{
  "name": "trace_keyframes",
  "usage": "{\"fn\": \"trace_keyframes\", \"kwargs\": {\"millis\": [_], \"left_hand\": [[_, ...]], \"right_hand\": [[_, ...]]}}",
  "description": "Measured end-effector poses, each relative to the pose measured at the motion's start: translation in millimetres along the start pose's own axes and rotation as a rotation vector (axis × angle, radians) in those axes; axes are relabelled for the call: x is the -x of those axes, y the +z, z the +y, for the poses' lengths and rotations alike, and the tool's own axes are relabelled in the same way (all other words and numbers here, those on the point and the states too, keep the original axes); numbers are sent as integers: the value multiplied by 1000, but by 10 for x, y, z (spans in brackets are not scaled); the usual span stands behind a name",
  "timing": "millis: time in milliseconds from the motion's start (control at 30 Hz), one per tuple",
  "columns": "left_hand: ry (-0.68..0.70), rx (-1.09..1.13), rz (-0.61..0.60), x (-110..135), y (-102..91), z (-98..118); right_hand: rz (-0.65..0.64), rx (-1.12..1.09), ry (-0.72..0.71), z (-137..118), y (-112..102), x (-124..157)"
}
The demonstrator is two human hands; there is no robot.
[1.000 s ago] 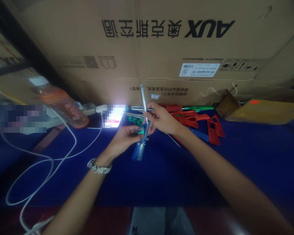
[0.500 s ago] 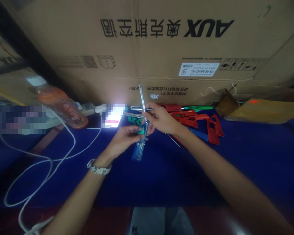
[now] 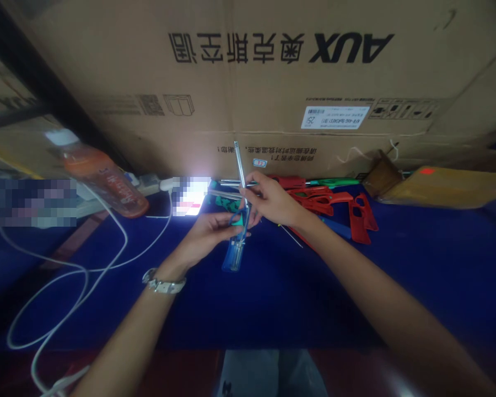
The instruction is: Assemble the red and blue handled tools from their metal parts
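Note:
A screwdriver with a clear blue handle [image 3: 233, 256] and a long silver shaft stands nearly upright between my hands, tip toward the cardboard box. My left hand [image 3: 209, 234] is closed around it near a small teal piece [image 3: 240, 219] at the top of the handle. My right hand [image 3: 273, 201] pinches the shaft just above. A wristwatch [image 3: 162, 283] sits on my left wrist.
Red plastic parts [image 3: 347, 207], a green-handled tool [image 3: 334, 182] and other screwdrivers lie behind my hands on the blue cloth [image 3: 273, 298]. An orange bottle [image 3: 103, 176], a lit phone [image 3: 190, 196] and white cables [image 3: 66, 286] are at left. A big cardboard box [image 3: 273, 82] walls the back.

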State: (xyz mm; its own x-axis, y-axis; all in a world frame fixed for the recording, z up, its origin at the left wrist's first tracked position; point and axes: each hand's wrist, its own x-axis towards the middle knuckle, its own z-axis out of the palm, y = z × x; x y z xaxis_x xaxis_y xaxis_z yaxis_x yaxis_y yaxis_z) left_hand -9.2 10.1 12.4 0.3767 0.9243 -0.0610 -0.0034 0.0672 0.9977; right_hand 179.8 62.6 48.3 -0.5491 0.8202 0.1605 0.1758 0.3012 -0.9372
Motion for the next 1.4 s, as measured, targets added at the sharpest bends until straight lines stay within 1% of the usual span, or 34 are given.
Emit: {"fn": "trace_keyframes", "kwargs": {"millis": [333, 533, 733, 933, 1167, 1300, 1400], "left_hand": [[4, 3, -26, 4, -17, -12], [3, -23, -9, -1, 7, 11], [37, -44, 2, -16, 25, -4], [45, -30, 19, -12, 52, -9], [31, -64, -16, 8, 5, 4], [57, -103, -54, 14, -18, 19], [82, -46, -45, 6, -29, 8]], "right_hand": [[1, -3, 8, -15, -2, 8], [-3, -12, 18, -39, 13, 11], [6, 1, 11, -25, 14, 10], [-1, 2, 4, -23, 19, 5], [-14, -28, -10, -8, 6, 14], [-30, -51, 6, -2, -3, 26], [-18, -42, 4, 0, -7, 25]]}}
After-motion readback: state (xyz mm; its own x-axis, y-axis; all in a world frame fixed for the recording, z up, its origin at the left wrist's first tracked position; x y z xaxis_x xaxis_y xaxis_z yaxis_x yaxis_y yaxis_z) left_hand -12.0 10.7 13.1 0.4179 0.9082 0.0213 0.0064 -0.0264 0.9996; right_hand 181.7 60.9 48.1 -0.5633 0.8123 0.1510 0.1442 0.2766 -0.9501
